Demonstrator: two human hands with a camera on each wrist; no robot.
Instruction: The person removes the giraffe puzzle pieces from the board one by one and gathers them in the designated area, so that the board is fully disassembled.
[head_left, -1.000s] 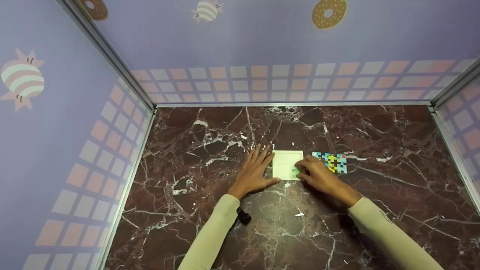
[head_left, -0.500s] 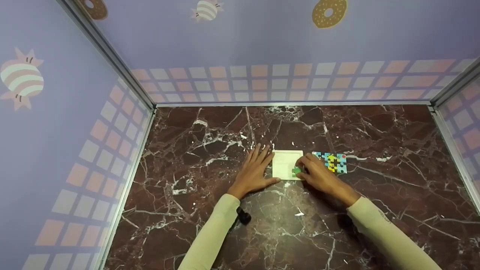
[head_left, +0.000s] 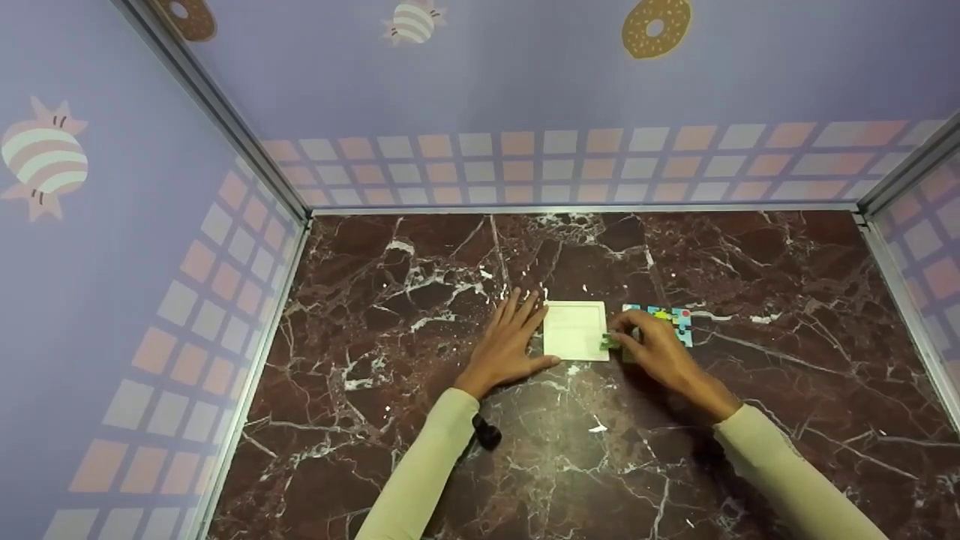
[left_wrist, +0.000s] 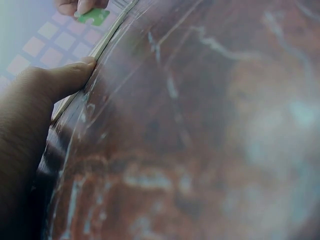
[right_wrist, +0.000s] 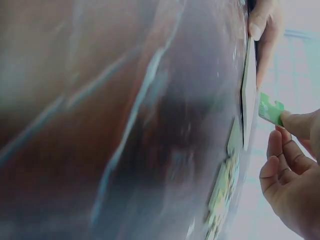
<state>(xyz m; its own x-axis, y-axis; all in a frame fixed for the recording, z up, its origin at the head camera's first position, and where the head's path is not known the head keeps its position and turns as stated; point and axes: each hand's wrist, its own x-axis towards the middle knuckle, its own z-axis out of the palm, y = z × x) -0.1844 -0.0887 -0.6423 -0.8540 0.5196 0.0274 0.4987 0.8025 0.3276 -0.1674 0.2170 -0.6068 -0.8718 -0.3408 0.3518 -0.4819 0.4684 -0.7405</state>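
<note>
A pale square puzzle tray (head_left: pixel 574 330) with a raised rim lies on the marble-patterned table. Along its left side my left hand (head_left: pixel 507 341) rests with fingers spread and straight, the thumb at the near left corner. My right hand (head_left: pixel 660 352) pinches a green jigsaw piece (right_wrist: pixel 270 111) between thumb and fingertips. In the head view that piece overlaps the tray's right rim; both wrist views show it raised above the tray. Right of the tray lie several blue, yellow and black jigsaw pieces (head_left: pixel 683 330) fitted together, partly hidden under the right hand.
The dark red marble tabletop (head_left: pixel 420 315) has white veins. Purple patterned panels (head_left: pixel 480 90) enclose it at the back, left and right. A small black object (head_left: pixel 487 433) sits at the left wrist.
My right hand has lifted the green jigsaw piece from the tray's lower right corner and moved it slightly right. My left hand stays where it was.
</note>
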